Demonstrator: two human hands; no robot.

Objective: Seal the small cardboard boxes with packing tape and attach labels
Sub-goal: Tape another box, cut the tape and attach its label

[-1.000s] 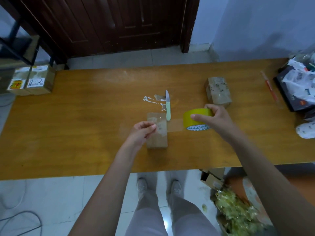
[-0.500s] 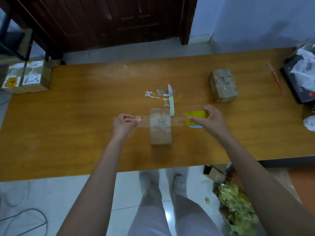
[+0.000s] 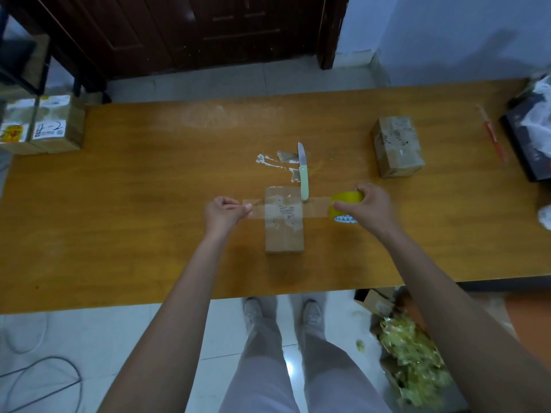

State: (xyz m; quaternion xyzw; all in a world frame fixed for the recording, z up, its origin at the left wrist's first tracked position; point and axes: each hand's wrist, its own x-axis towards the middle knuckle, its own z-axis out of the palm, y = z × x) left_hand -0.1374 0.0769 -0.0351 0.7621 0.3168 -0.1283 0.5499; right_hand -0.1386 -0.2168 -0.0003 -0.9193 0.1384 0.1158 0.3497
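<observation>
A small cardboard box (image 3: 284,231) lies on the wooden table (image 3: 134,210) in front of me. A strip of clear packing tape (image 3: 316,207) stretches across the box's top from left to right. My left hand (image 3: 223,213) pinches the strip's free end just left of the box. My right hand (image 3: 369,208) grips the yellow tape roll (image 3: 346,201) just right of the box. A second small cardboard box (image 3: 398,146) sits farther back on the right.
A knife with a pale green handle (image 3: 303,174) lies just behind the box, beside torn tape scraps (image 3: 272,160). A red pen (image 3: 493,135) and a dark tray with bags (image 3: 533,129) are at the right edge. Labelled boxes (image 3: 44,123) stand beyond the table's left end.
My left hand has pulled the tape end leftwards past the box, so the strip now spans the box's top. The right hand with the roll stayed to the right.
</observation>
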